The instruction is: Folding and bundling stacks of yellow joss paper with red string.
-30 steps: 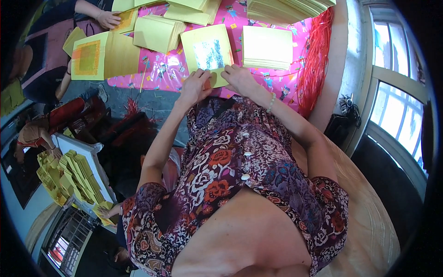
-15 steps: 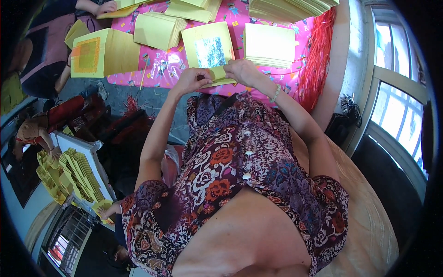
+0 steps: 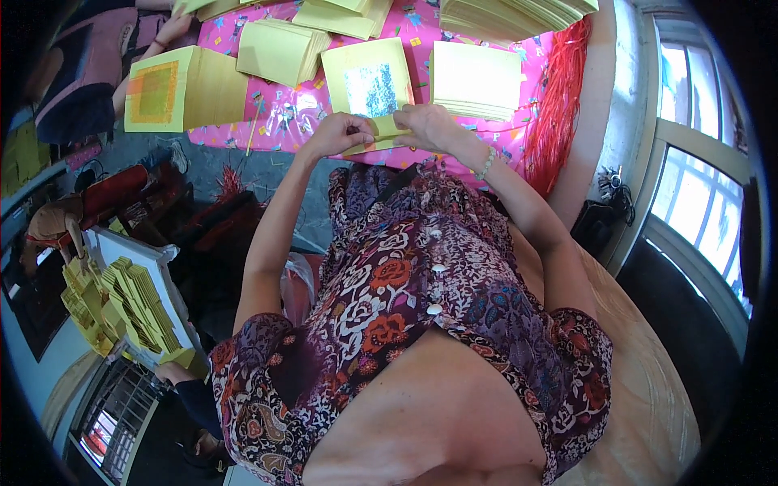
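Observation:
A yellow paper sheet (image 3: 366,71) with a silver foil patch lies at the table's front edge, its near end bent up into a fold. My left hand (image 3: 343,134) pinches the left part of that fold between thumb and fingers. On the fold's right part, my right hand (image 3: 431,128) is closed, with a beaded bracelet on the wrist. To the right rests a stack of plain yellow paper (image 3: 474,79). A fanned yellow stack (image 3: 279,52) sits to the left, beyond my left hand.
Pink patterned cloth (image 3: 296,121) covers the table. Red fringe strands (image 3: 557,113) hang at its right end. A yellow stack with an orange square (image 3: 154,91) lies far left, near a co-worker's arm (image 3: 172,31). Another table (image 3: 154,275) with yellow paper stands lower left.
My hands stay at the fold, with only slight finger shifts. At the far left, the co-worker's arm has moved. By the lower-left table, another person's hand has shifted.

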`<state>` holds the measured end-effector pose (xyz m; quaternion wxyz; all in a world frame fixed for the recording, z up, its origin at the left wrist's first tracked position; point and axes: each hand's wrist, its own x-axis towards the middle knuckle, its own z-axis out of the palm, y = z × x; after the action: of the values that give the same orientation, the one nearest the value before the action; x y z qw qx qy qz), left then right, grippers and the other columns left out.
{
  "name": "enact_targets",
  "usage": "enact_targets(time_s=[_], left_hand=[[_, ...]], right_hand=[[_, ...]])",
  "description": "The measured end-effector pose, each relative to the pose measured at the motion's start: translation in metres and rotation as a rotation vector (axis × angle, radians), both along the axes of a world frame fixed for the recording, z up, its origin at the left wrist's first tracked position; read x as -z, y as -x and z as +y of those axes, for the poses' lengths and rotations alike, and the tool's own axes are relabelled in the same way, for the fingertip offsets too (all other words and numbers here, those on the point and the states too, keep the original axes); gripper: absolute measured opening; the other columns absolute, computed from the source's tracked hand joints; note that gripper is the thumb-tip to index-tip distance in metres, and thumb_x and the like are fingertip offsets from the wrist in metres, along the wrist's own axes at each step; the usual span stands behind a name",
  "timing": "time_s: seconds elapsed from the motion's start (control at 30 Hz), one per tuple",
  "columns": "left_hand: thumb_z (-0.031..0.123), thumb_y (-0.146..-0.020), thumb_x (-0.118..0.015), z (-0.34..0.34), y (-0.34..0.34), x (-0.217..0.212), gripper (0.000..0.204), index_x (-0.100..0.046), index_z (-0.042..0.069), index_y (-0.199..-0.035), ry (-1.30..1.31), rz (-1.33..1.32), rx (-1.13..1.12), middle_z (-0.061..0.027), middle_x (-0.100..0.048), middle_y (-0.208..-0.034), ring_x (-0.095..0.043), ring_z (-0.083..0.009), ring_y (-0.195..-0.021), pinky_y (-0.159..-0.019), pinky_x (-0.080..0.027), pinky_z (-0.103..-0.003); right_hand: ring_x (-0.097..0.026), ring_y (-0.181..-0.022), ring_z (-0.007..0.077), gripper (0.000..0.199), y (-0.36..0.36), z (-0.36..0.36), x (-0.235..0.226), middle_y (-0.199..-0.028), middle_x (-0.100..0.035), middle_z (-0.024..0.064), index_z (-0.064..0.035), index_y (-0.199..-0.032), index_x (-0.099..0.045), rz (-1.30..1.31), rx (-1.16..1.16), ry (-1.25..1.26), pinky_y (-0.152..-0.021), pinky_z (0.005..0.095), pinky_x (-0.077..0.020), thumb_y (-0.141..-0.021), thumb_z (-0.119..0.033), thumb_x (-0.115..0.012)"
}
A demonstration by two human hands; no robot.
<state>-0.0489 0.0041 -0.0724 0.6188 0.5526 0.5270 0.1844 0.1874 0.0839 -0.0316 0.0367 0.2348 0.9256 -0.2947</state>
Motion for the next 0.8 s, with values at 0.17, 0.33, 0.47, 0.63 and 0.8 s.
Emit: enact_targets(time_s=[0.17,0.33,0.47,0.63,0.8], left_hand=[[0.008,-0.081,-0.068,-0.007,-0.009,-0.019,0.006,-0.066,0.003,-0.083,-0.072,-0.034,-0.039,-0.0017,-0.065,-0.075,-0.058,-0.0067,-0.070,-0.065,-0.048,-0.024],[0.025,-0.067,-0.080,-0.014,-0.001,-0.060,0.039,-0.064,0.008,-0.098,-0.625,0.368,0.028,-0.0075,-0.058,-0.108,-0.053,-0.0230,-0.105,-0.092,-0.043,-0.037],[0.020,-0.069,-0.077,-0.016,0.024,-0.072,0.047,-0.060,0.011,-0.112,-0.639,0.455,-0.005,-0.0067,-0.056,-0.116,-0.051,-0.0267,-0.108,-0.094,-0.040,-0.038],[0.023,-0.080,-0.067,-0.003,0.039,-0.072,0.031,-0.063,0.006,-0.107,-0.503,0.428,-0.208,-0.0117,-0.063,-0.101,-0.057,-0.0280,-0.097,-0.084,-0.045,-0.038],[0.029,-0.085,-0.062,0.018,0.036,-0.090,0.031,-0.065,0.003,-0.102,-0.379,0.380,-0.390,-0.0143,-0.066,-0.082,-0.063,-0.0235,-0.069,-0.063,-0.049,-0.033]], right_hand=[[-0.062,-0.076,0.0290,0.020,-0.002,-0.015,0.009,-0.081,-0.058,0.0109,-0.0050,-0.090,-0.058,0.104,-0.020,-0.173,-0.064,0.0392,-0.0524,-0.075,-0.016,-0.064],[-0.063,-0.070,0.0305,0.016,-0.001,-0.006,-0.016,-0.076,-0.059,0.0124,-0.0047,-0.089,-0.056,0.105,0.028,-0.146,-0.060,0.0409,-0.0515,-0.077,-0.015,-0.061],[-0.064,-0.075,0.0296,0.015,0.001,0.008,-0.053,-0.081,-0.060,0.0130,-0.0038,-0.091,-0.052,0.113,0.053,-0.054,-0.064,0.0414,-0.0514,-0.081,-0.013,-0.059],[-0.065,-0.074,0.0263,0.023,0.013,0.024,-0.087,-0.083,-0.063,0.0142,-0.0032,-0.101,-0.051,0.228,0.326,0.234,-0.068,0.0349,-0.0525,-0.086,-0.018,-0.061],[-0.062,-0.073,0.0287,0.027,0.036,0.018,-0.072,-0.084,-0.060,0.0173,0.0017,-0.100,-0.049,0.618,0.793,0.468,-0.067,0.0363,-0.0502,-0.084,-0.013,-0.064]])
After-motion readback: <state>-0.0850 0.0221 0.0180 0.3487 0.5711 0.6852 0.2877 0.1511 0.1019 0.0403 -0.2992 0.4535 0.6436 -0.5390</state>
